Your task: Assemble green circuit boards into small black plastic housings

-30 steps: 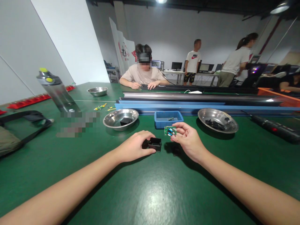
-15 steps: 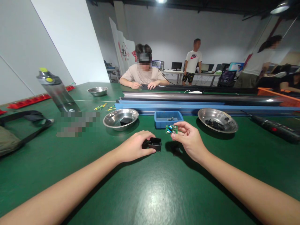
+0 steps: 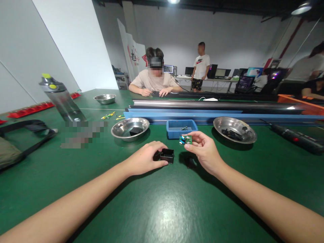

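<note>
My left hand (image 3: 148,158) grips a small black open-topped plastic box (image 3: 167,156) on the green table, thumb at its near side and fingers behind. To the right, my right hand (image 3: 202,148) pinches a small green circuit board (image 3: 185,140) between thumb and fingertips, held above the table. Blue and white components show on the face of the board. Board and box are apart. Just behind the board stands a blue plastic bin (image 3: 182,134) with a few screw-like metal pieces in it.
Steel bowls with black parts stand at left (image 3: 130,136) and right (image 3: 235,137). Long blue and silver metal profiles (image 3: 192,115) lie across the table behind. A black electric screwdriver (image 3: 296,137) lies far right, a bottle (image 3: 63,98) stands left. A co-worker (image 3: 155,79) sits opposite.
The circuit board has tilted slightly in my right hand. My left hand and the black box look the same. In the background, the standing person has shifted left.
</note>
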Demonstrator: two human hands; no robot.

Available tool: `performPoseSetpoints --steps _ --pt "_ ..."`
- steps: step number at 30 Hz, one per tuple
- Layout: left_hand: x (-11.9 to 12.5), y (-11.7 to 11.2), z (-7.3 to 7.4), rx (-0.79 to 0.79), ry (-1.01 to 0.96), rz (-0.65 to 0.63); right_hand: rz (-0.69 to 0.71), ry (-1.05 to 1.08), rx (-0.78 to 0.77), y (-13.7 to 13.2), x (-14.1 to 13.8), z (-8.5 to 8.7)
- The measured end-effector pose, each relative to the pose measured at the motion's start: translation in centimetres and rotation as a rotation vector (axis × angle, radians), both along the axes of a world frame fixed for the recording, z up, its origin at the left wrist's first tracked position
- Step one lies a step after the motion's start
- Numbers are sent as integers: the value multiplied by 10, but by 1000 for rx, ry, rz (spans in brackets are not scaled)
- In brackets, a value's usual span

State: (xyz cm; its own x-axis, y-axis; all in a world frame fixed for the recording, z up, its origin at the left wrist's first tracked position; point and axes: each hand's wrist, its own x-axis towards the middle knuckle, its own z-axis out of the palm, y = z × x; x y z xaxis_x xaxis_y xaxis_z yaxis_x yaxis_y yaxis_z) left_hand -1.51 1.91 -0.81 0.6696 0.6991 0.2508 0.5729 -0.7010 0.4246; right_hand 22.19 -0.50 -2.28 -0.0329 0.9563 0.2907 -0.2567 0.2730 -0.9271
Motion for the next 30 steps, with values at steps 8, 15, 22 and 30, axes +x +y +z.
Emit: performPoseSetpoints --steps 8,15,22,30 --pt "-1 1 -1 -14 20 3 41 36 24 1 1 -2" --pt "0 -1 0 12 8 -2 54 67 22 3 1 -3" --pt "0 0 -1 13 3 -3 28 16 16 1 1 -1" --pt "-1 0 -1 15 21 0 -39 -154 84 -3 1 8"
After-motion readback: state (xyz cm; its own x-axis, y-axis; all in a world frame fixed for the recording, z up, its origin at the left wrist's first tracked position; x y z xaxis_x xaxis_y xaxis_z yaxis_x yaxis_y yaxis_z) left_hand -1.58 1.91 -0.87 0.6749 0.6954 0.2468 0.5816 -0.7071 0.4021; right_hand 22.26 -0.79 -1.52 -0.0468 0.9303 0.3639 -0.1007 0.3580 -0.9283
